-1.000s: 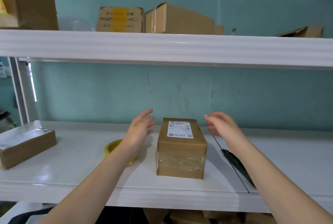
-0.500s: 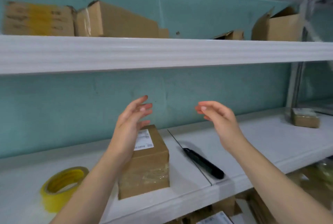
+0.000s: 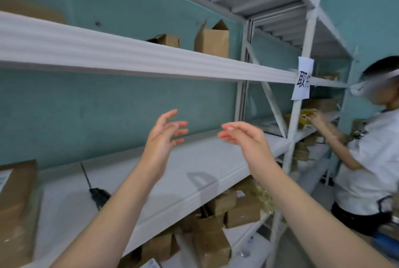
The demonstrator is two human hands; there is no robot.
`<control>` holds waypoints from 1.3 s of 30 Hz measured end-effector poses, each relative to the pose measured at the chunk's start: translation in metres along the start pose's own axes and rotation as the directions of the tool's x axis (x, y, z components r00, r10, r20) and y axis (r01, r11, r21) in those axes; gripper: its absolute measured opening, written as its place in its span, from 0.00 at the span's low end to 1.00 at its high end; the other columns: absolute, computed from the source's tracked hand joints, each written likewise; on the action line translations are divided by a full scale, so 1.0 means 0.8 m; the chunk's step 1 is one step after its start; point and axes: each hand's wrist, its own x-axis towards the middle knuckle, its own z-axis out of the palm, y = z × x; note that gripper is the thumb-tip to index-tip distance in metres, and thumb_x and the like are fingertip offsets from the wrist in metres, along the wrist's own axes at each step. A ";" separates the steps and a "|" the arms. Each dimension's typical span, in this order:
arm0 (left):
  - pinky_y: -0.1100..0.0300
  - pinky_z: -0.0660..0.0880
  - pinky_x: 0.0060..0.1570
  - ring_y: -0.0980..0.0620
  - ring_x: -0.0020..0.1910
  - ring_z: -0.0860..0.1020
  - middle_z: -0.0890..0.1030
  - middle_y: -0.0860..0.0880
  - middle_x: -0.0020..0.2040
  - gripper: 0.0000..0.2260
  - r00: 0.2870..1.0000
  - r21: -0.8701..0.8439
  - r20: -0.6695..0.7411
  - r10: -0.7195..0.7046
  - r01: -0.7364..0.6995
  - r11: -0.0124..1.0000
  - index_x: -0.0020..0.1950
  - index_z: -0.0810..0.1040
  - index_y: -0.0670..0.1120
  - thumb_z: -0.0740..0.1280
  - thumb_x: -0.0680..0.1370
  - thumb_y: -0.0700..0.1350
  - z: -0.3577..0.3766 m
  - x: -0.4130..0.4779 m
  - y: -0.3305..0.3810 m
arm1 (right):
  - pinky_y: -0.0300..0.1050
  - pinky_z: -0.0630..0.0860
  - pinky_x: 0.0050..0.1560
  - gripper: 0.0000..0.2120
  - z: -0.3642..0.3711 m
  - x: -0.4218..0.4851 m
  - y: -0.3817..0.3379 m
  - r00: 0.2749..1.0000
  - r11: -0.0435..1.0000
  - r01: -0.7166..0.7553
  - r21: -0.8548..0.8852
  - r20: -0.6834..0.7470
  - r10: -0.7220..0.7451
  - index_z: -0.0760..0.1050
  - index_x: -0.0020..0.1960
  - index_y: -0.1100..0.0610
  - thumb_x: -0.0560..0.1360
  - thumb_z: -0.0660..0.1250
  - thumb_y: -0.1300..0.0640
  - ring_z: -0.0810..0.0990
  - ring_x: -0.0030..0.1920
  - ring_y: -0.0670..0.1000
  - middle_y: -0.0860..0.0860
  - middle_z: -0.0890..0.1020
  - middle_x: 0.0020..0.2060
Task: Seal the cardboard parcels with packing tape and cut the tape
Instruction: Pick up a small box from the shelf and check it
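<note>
The taped cardboard parcel (image 3: 17,209) with a white label sits at the far left edge of the white shelf (image 3: 194,172). A black-handled cutter (image 3: 98,195) lies on the shelf to its right, partly hidden by my left forearm. My left hand (image 3: 164,140) and my right hand (image 3: 244,140) are raised in the air above the shelf, well to the right of the parcel, palms facing each other, fingers apart, holding nothing. The yellow tape roll is out of view.
An upper shelf (image 3: 151,60) carries open cardboard boxes (image 3: 212,39). Several boxes (image 3: 218,224) are piled below the working shelf. A white upright post (image 3: 300,103) with a paper sign stands at right. Another person (image 3: 367,149) in a white shirt works at the neighbouring rack.
The view has swung far to the right; the parcel slid to the left edge and the tape roll left the frame. Both hands lifted off the parcel and stay open in the air.
</note>
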 end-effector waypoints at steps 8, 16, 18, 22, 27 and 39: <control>0.58 0.72 0.43 0.52 0.45 0.78 0.80 0.48 0.47 0.13 0.992 -0.006 0.103 -0.076 0.077 0.997 0.52 0.75 0.54 0.58 0.80 0.37 0.112 0.029 -0.081 | 0.30 0.75 0.41 0.07 -0.119 0.015 0.023 0.989 0.994 -0.081 -0.070 -0.133 0.071 0.79 0.48 0.62 0.76 0.62 0.64 0.82 0.36 0.42 0.52 0.83 0.37; 0.60 0.72 0.43 0.52 0.46 0.77 0.79 0.49 0.48 0.12 0.991 0.010 0.117 -0.067 0.066 0.998 0.51 0.75 0.54 0.58 0.80 0.38 0.168 0.106 -0.127 | 0.44 0.75 0.52 0.07 -0.170 0.075 0.064 0.981 0.982 -0.114 -0.148 -0.174 0.087 0.81 0.44 0.54 0.75 0.64 0.59 0.82 0.41 0.46 0.49 0.85 0.38; 0.60 0.72 0.43 0.52 0.46 0.77 0.79 0.48 0.47 0.11 0.991 0.007 0.114 -0.067 0.066 0.998 0.50 0.75 0.54 0.58 0.80 0.39 0.174 0.136 -0.138 | 0.45 0.75 0.53 0.08 -0.178 0.098 0.077 0.979 0.980 -0.115 -0.163 -0.183 0.085 0.81 0.44 0.53 0.75 0.64 0.58 0.83 0.42 0.46 0.48 0.85 0.38; 0.60 0.72 0.41 0.53 0.44 0.77 0.79 0.48 0.46 0.11 0.989 0.017 0.107 -0.100 0.099 0.995 0.50 0.75 0.53 0.57 0.80 0.39 0.179 0.192 -0.166 | 0.43 0.75 0.51 0.08 -0.187 0.146 0.109 0.974 0.979 -0.127 -0.159 -0.206 0.093 0.81 0.45 0.53 0.75 0.63 0.58 0.83 0.43 0.46 0.48 0.85 0.38; 0.61 0.71 0.39 0.54 0.42 0.76 0.78 0.49 0.44 0.09 0.989 0.073 0.080 -0.128 0.122 0.990 0.50 0.74 0.51 0.57 0.80 0.39 0.177 0.246 -0.196 | 0.43 0.76 0.51 0.07 -0.199 0.197 0.147 0.966 0.973 -0.159 -0.166 -0.230 0.119 0.81 0.44 0.53 0.75 0.64 0.57 0.83 0.42 0.45 0.47 0.85 0.38; 0.64 0.70 0.38 0.55 0.39 0.75 0.78 0.50 0.41 0.08 0.978 0.250 0.038 -0.203 0.187 0.950 0.54 0.73 0.46 0.57 0.80 0.38 0.221 0.300 -0.293 | 0.44 0.78 0.50 0.08 -0.255 0.303 0.248 0.945 0.955 -0.284 -0.082 -0.193 0.265 0.81 0.42 0.55 0.75 0.64 0.61 0.83 0.38 0.48 0.49 0.85 0.34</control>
